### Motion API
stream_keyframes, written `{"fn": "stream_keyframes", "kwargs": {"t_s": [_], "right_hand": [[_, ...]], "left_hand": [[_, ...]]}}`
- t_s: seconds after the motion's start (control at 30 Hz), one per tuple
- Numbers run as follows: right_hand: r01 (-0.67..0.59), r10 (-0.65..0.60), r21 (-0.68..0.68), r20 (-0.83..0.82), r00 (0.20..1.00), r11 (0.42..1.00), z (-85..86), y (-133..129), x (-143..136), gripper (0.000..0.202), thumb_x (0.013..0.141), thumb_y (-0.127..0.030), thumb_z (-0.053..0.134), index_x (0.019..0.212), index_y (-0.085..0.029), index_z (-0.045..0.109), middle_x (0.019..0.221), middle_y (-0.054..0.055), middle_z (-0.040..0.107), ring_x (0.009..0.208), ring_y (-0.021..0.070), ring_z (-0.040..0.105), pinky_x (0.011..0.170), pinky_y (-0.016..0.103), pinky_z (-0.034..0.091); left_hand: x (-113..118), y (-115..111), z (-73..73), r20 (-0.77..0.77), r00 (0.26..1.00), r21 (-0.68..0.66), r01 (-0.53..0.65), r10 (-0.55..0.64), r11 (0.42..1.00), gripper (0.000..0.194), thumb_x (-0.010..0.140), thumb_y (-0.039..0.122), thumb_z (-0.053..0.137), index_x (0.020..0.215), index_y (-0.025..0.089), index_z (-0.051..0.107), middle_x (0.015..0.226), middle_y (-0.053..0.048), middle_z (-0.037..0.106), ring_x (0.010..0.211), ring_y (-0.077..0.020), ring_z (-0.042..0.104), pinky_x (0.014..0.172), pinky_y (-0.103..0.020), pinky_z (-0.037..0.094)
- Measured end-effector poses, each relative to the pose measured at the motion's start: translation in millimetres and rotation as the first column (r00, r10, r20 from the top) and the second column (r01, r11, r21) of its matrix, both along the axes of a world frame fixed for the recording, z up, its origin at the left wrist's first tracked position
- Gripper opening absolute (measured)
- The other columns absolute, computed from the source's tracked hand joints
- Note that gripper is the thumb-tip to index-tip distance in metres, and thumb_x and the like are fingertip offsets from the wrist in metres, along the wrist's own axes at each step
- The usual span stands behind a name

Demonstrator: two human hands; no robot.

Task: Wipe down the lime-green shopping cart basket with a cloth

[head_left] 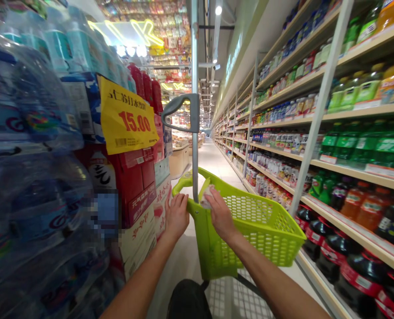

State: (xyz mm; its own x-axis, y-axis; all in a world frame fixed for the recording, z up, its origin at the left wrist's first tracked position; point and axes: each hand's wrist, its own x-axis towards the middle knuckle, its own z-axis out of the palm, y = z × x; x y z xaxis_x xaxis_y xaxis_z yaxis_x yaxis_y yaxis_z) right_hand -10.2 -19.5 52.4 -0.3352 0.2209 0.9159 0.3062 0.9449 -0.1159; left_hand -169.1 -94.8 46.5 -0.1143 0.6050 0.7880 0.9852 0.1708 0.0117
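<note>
A lime-green plastic shopping basket (259,239) with perforated sides stands in the aisle before me, tilted in view. From its near end rises a grey metal pole with a grey handle (194,113). My left hand (177,216) is closed on the basket's near left corner, by the green carrying grip. In my right hand (220,215) is a crumpled whitish cloth or tissue (206,198), pressed to the basket's near rim beside the pole. The fingers are curled over it, and part of it is hidden.
Bottle shelves (356,173) line the right side closely. On the left are stacked water packs (33,186) and drink cartons (137,186) with a yellow price sign (130,117). The pale aisle floor (212,155) runs ahead. My dark-clad knee (188,301) is below the basket.
</note>
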Motion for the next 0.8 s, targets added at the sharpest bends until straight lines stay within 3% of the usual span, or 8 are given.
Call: {"fn": "stream_keyframes", "kwargs": {"t_s": [0.1,0.17,0.2,0.37,0.43,0.57,0.63,0.8], "right_hand": [[-0.009,0.008,0.21,0.006,1.0,0.978,68.3,-1.1,-30.5,0.036,0.086,-0.011,0.032,0.115,-0.015,0.054,0.131,0.01,0.045,0.13,0.0177,0.024,0.106,0.04,0.028],[-0.002,-0.029,0.312,0.093,0.995,0.95,85.6,3.4,-40.0,0.033,0.087,-0.013,0.034,0.112,-0.016,0.055,0.13,0.009,0.046,0.131,0.0184,0.022,0.106,0.042,0.028],[-0.012,-0.051,0.368,0.162,0.985,0.93,82.9,6.4,-40.6,0.031,0.087,-0.014,0.036,0.111,-0.015,0.056,0.129,0.01,0.048,0.131,0.0195,0.023,0.106,0.043,0.028],[-0.163,-0.161,0.578,0.468,0.869,0.8,34.2,22.1,-26.8,0.029,0.086,-0.015,0.042,0.113,-0.011,0.054,0.123,0.011,0.053,0.127,0.022,0.031,0.104,0.043,0.032],[-0.157,-0.186,0.59,0.478,0.858,0.792,44.8,26.2,-28.2,0.03,0.086,-0.016,0.043,0.114,-0.011,0.053,0.126,0.012,0.05,0.128,0.0222,0.03,0.103,0.043,0.032],[-0.048,-0.169,0.543,0.343,0.924,0.838,112.1,31.4,-42.1,0.027,0.087,-0.014,0.04,0.11,-0.012,0.054,0.131,0.013,0.044,0.131,0.0224,0.021,0.105,0.048,0.026],[-0.021,-0.138,0.496,0.282,0.949,0.868,130.3,32.9,-43.5,0.027,0.087,-0.013,0.039,0.11,-0.013,0.054,0.133,0.013,0.042,0.132,0.0212,0.018,0.106,0.05,0.021],[-0.244,-0.027,0.485,0.486,0.874,0.84,105.0,30.2,-27.0,0.027,0.087,-0.015,0.042,0.111,-0.013,0.054,0.128,0.011,0.049,0.13,0.0194,0.024,0.107,0.046,0.023]], "left_hand": [[-3.0,2.5,4.0,-0.023,1.0,-0.054,0.009,-0.011,0.999,0.049,0.067,0.006,0.04,0.113,0.019,0.053,0.123,-0.008,0.053,0.119,-0.0242,0.041,0.105,-0.05,0.014],[-7.0,3.1,4.0,-0.018,1.0,-0.072,0.014,-0.015,0.997,0.051,0.066,0.005,0.039,0.113,0.02,0.053,0.127,-0.007,0.05,0.123,-0.0239,0.037,0.106,-0.051,0.012],[-8.7,3.1,3.2,-0.014,1.0,-0.08,0.018,-0.019,0.997,0.052,0.066,0.005,0.039,0.114,0.02,0.052,0.129,-0.007,0.048,0.125,-0.024,0.035,0.106,-0.052,0.011],[-10.1,1.9,-3.3,0.011,0.999,-0.095,0.052,-0.052,0.994,0.059,0.064,0.003,0.038,0.12,0.017,0.048,0.133,-0.008,0.044,0.128,-0.0235,0.031,0.106,-0.052,0.011],[-8.5,2.0,-5.5,0.019,0.998,-0.084,0.054,-0.053,0.995,0.059,0.064,0.003,0.038,0.121,0.017,0.048,0.134,-0.008,0.043,0.128,-0.0236,0.029,0.106,-0.051,0.014],[-6.9,2.9,-7.9,0.029,0.999,-0.057,0.041,-0.04,0.998,0.06,0.064,0.003,0.039,0.121,0.018,0.048,0.134,-0.009,0.042,0.128,-0.0242,0.029,0.105,-0.053,0.015],[-6.9,2.8,-8.2,0.026,0.999,-0.056,0.046,-0.044,0.997,0.06,0.064,0.002,0.039,0.121,0.018,0.047,0.135,-0.009,0.042,0.128,-0.0243,0.029,0.104,-0.053,0.017],[-5.9,-0.2,-7.2,0.023,0.998,-0.047,0.06,-0.059,0.997,0.06,0.063,0.002,0.04,0.12,0.018,0.048,0.134,-0.009,0.043,0.128,-0.0249,0.029,0.104,-0.054,0.017]]}}
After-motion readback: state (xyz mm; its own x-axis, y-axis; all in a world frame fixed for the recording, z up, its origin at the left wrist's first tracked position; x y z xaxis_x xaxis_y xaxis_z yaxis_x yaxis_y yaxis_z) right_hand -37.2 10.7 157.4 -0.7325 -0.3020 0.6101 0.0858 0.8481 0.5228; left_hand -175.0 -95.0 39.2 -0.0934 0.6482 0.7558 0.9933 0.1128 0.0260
